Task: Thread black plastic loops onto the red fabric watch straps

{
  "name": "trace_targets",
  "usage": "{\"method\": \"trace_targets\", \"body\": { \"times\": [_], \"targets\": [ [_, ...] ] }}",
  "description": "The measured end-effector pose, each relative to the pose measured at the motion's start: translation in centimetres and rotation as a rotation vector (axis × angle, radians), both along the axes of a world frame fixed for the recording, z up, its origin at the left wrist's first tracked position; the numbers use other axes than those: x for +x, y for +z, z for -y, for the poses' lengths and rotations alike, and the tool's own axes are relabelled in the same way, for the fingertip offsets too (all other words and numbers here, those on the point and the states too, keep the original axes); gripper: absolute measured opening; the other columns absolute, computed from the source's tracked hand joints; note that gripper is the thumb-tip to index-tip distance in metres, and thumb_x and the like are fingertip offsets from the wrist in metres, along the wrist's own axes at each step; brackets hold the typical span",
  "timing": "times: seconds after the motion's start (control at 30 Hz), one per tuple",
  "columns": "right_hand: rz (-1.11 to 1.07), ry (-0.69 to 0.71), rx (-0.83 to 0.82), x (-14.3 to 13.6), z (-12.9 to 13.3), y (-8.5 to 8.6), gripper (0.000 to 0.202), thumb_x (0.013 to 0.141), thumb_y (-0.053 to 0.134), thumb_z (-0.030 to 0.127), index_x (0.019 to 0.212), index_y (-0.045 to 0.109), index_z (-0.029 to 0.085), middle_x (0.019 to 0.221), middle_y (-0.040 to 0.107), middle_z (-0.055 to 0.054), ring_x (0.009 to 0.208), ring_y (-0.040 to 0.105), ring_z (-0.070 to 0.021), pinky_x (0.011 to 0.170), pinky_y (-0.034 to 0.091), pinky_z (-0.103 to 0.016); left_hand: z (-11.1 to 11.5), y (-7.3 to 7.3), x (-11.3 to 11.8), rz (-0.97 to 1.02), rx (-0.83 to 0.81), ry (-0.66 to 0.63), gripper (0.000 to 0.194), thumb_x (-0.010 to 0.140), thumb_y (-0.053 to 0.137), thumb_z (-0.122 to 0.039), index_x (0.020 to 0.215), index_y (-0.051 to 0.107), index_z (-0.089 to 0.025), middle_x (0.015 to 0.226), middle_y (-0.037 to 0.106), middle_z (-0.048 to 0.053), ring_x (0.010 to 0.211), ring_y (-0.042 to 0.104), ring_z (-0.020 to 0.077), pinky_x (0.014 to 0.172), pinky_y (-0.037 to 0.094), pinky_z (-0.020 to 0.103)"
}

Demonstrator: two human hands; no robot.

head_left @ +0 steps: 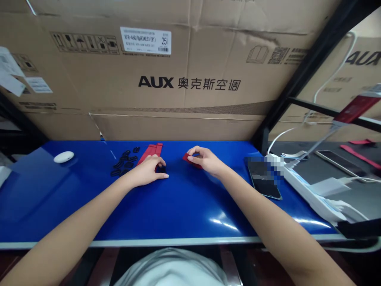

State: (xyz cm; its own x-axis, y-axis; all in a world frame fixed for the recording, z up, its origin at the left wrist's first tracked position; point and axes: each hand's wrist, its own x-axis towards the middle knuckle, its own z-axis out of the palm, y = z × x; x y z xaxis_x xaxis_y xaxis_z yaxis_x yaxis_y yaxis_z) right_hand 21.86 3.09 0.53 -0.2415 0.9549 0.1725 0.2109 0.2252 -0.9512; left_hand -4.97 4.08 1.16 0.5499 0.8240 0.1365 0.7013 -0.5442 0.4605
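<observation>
A short folded piece of red strap [190, 159] is pinched in my right hand [205, 159], a little above the blue tabletop. Just left of the middle, my left hand [150, 170] rests over the near end of several flat red straps [151, 151]. Its thumb is stretched out, apart from the curled fingers. Something dark lies in the gap between that thumb and the fingers, too small to make out. Beside my left hand is a loose cluster of small black oval buckles [128, 159]. My left palm hides the lower part of the straps.
On the blue table [166, 214] lie a white oval object [63, 157] at the left and a dark phone [262, 178] at the right. A white power strip [309, 194] with cables edges the right side. A large cardboard box [119, 87] stands behind.
</observation>
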Motion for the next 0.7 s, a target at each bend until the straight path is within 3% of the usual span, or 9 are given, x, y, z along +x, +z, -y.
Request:
{"method": "trace_targets", "body": {
  "times": [0.23,0.43,0.57,0.7],
  "targets": [
    [-0.241,0.057,-0.044,-0.7,0.5,0.5,0.031,0.076,0.070,0.043,0.081,0.050,0.021,0.083,0.068,-0.003,0.073,0.064,-0.0161,0.070,0.047,-0.030,0.0,-0.8,0.4,0.049,-0.056,0.034,0.030,0.070,0.075,-0.031,0.094,0.063,-0.018,0.094,0.063,0.006,0.088,0.060,0.0215,0.079,0.048,0.033],
    [-0.020,0.139,-0.088,-1.3,1.1,0.3,0.022,0.080,0.067,0.035,0.083,0.052,0.020,0.074,0.068,-0.002,0.054,0.053,-0.0104,0.056,0.042,-0.025,0.4,-1.0,1.4,0.275,-0.074,0.047,0.022,0.071,0.072,-0.022,0.089,0.059,-0.020,0.084,0.063,0.002,0.073,0.061,0.0160,0.067,0.050,0.029],
    [0.026,0.186,-0.158,-1.9,1.6,0.5,0.019,0.080,0.066,0.033,0.081,0.054,0.018,0.070,0.068,-0.003,0.051,0.050,-0.0094,0.050,0.037,-0.023,0.7,-1.3,2.4,0.527,-0.151,0.147,0.024,0.073,0.074,-0.032,0.087,0.059,-0.019,0.077,0.065,0.001,0.064,0.065,0.0165,0.057,0.054,0.029],
    [-0.129,0.206,-0.293,-2.7,2.1,0.8,0.015,0.077,0.066,0.029,0.078,0.056,0.017,0.066,0.067,-0.003,0.047,0.047,-0.0089,0.047,0.031,-0.023,1.6,-1.1,3.3,0.663,-0.027,0.180,0.022,0.078,0.071,-0.033,0.092,0.063,-0.019,0.087,0.072,0.005,0.080,0.071,0.0200,0.074,0.059,0.033]
  ]
}}
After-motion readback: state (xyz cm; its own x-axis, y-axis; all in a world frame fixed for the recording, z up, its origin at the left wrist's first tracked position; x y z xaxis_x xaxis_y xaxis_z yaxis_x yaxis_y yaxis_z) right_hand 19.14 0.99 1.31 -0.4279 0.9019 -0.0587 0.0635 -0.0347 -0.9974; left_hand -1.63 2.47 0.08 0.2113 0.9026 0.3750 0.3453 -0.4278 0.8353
